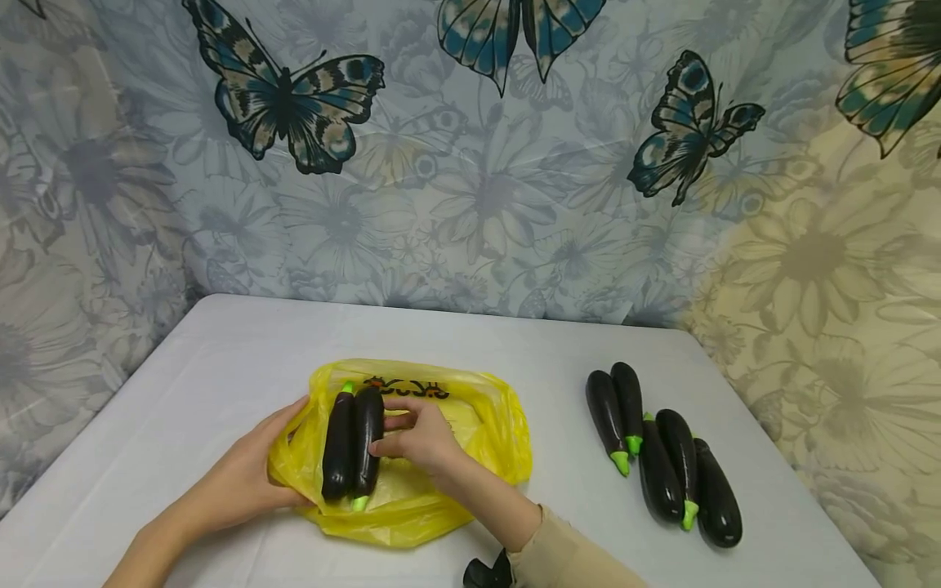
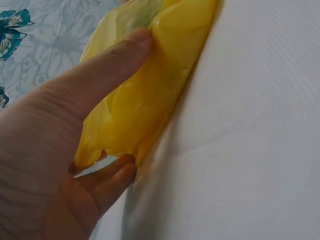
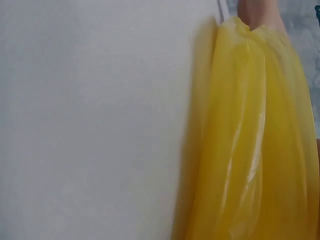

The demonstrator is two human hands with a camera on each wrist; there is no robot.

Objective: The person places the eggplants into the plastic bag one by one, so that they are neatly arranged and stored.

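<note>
A yellow plastic bag (image 1: 441, 490) lies spread with its mouth open on the white table. Inside its left part are two dark eggplants side by side: the left eggplant (image 1: 338, 449) has its green stem end pointing away, the right-hand eggplant (image 1: 367, 425) has its stem end toward me. My right hand (image 1: 422, 437) holds the right-hand eggplant from its right side, thumb on the near part. With thumb and fingers, my left hand (image 1: 253, 474) grips the bag's left edge, as the left wrist view shows of the bag (image 2: 165, 65). In the right wrist view the bag (image 3: 245, 130) hides my right hand.
On the right of the white table (image 1: 220, 359) lie several more eggplants (image 1: 660, 482), close together with bright green stem ends. A black object (image 1: 485, 574) shows at the front edge beside my right sleeve (image 1: 566, 555). Behind the table hangs a butterfly-and-flower patterned cloth (image 1: 470, 204).
</note>
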